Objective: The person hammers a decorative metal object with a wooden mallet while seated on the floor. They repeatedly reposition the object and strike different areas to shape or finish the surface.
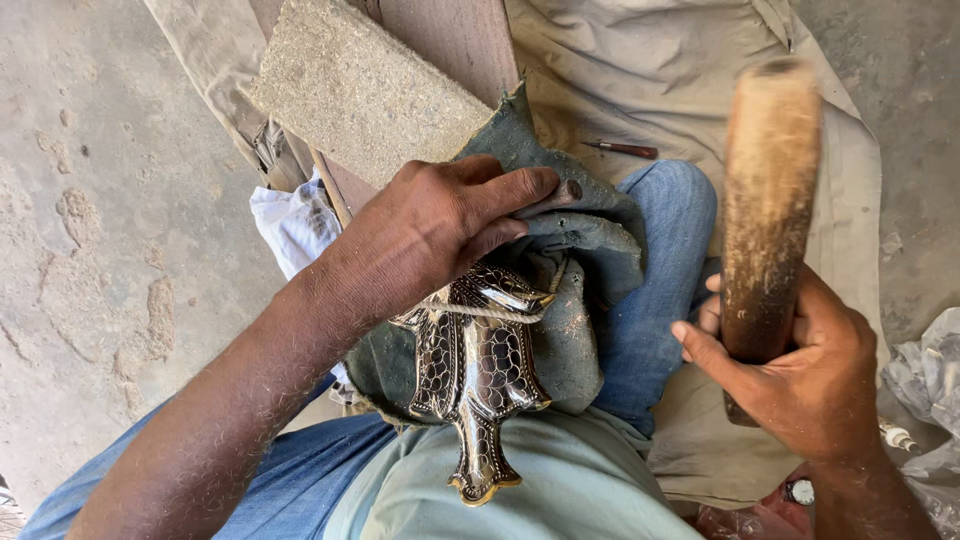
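The left hand (435,225) lies palm down over the top of a dark metal ornament (475,375), its fingers (510,195) stretched nearly flat and pinching a thin chisel (558,195) against the grey-green cloth (590,250); the ornament runs from under the heel of that hand down toward the person's belly. The right hand (800,375) is curled tight round the lower end of a wooden mallet (765,210), which stands upright and well apart from the ornament, off beyond the blue-jeaned knee (660,260).

A rough stone slab (365,90) sits just past the left fingertips, and a small red-handled tool (625,149) rests on the beige sheet (640,70) farther out. A cord (495,313) crosses the ornament below the palm. The cloth bunches between the two hands.

The ornament is black with a fine silvery net pattern, a shiny raised centre and a gold-edged pointed tip.
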